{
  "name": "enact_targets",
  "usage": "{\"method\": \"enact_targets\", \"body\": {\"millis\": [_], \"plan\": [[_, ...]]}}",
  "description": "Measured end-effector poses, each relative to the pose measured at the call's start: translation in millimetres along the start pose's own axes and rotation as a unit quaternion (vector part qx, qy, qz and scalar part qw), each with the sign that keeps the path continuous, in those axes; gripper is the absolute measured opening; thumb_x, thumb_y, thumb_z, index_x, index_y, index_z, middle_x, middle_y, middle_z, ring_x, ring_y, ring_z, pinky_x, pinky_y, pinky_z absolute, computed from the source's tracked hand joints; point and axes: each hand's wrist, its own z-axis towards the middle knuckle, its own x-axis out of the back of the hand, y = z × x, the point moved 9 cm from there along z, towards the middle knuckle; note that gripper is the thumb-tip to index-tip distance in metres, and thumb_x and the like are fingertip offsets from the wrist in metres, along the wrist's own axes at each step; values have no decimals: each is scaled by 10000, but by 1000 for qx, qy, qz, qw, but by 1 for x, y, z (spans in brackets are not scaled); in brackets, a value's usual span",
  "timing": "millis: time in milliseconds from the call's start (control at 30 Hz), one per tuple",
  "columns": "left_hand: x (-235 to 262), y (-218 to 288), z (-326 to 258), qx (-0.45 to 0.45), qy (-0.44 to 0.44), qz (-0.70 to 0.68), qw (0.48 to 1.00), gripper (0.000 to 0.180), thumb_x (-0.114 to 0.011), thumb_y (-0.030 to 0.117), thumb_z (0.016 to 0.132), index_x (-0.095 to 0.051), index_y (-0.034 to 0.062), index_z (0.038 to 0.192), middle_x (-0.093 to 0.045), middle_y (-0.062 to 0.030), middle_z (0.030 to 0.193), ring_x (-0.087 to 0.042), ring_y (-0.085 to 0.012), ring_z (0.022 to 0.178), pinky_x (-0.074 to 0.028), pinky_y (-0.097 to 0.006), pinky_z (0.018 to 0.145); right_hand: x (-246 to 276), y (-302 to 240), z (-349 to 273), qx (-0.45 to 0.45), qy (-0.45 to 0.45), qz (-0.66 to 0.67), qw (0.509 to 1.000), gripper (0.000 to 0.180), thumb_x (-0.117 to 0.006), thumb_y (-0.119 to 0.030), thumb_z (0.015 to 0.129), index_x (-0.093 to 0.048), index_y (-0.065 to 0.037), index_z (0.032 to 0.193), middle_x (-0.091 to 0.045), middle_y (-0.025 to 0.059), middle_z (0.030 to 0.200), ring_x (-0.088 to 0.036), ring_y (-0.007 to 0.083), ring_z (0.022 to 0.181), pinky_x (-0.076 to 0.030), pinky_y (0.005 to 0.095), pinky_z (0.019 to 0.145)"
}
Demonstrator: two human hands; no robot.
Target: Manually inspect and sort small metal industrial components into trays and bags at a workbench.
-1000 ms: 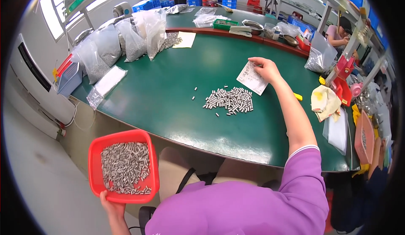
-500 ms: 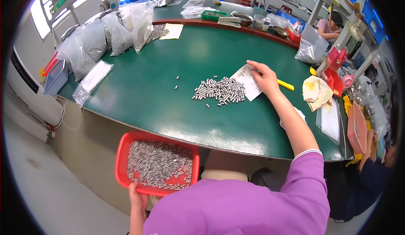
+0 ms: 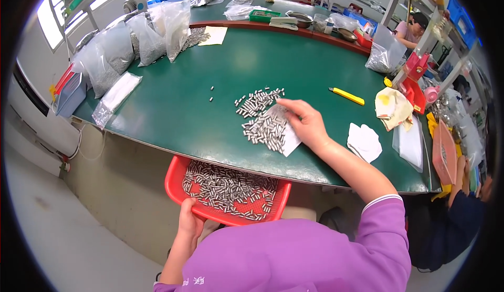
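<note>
Your left hand [image 3: 190, 219] grips red tray [image 3: 226, 192], now tucked under table edge [image 3: 157, 137]. Right hand [image 3: 304, 124], fingers spread flat on white card [image 3: 286, 134], has dragged metal pins [image 3: 262, 124] nearer: sweep lined up.

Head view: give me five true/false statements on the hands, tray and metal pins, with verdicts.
1. The left hand grips the red tray below the table's edge. True.
2. The red tray is empty. False: it holds many small metal pins.
3. The right hand rests on a white paper sheet beside a heap of pins on the table. True.
4. The yellow utility knife is in the right hand. False: it lies apart on the table, beyond the hand.
5. The table top is blue. False: it is green.
</note>
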Motion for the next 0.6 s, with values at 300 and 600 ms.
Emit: {"method": "enact_targets", "body": {"millis": [300, 600], "plan": [[5, 11, -16, 33, 35, 12, 999, 484, -434, 234, 819, -408, -7, 1238, -547, -152, 1159, -556, -304, 1051, -457, -502, 893, -76, -138, -59, 270, -183, -87, 941, 513, -551, -82, 762, -507, -201, 1259, -571, 40, 1043, -607, 236, 855, -545, 332, 644], [32, 40, -11, -7, 56, 10, 998, 489, -431, 233, 818, -414, -2, 1246, -558, -137, 1161, -566, -282, 1046, -462, -481, 896, 42, -3, 91, -68, 108, -19, 992, 272, -589, -62, 826, -627, -47, 1096, -672, 103, 992, -651, 186, 878, -509, 287, 777]]}}
